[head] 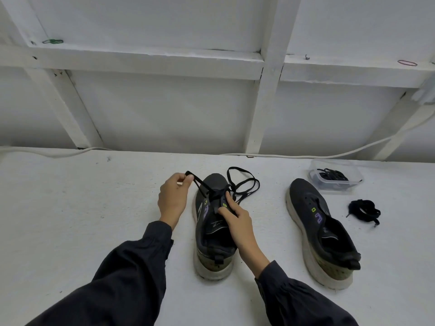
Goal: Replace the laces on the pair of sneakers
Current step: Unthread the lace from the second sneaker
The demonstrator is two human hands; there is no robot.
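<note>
**Left hand draws the lace, right hand steadies the shoe**

On my head feed the centre sneaker (211, 260) stands upright on the white table (94, 208), heel toward me and toe pointing at the wall. The left hand (173, 198) is just left of the toe. Its thumb and forefinger pinch a doubled end of the black lace (199, 183), with the other fingers curled in. The lace runs taut from that pinch down to the lowest eyelets. The rest of it lies in loose loops on the table beyond and to the right of the toe.

The right hand (235, 220) grips the shoe's upper. Its thumb presses on the tongue and its forefinger lies along the right eyelet row by a green loop. The remaining fingers wrap down the side.

The second sneaker (306, 196) sits well apart to the right, angled and unlaced, with its eyelets bare. Behind its toe is a clear plastic container (353, 182) holding dark laces (334, 174). A bundled black lace (364, 209) lies on the table just right of the shoe's middle.

A white cable (353, 150) runs along the table's back edge. On the wall ledge I can see a green rubber band (53, 41) and a pink rubber band (407, 63).
</note>
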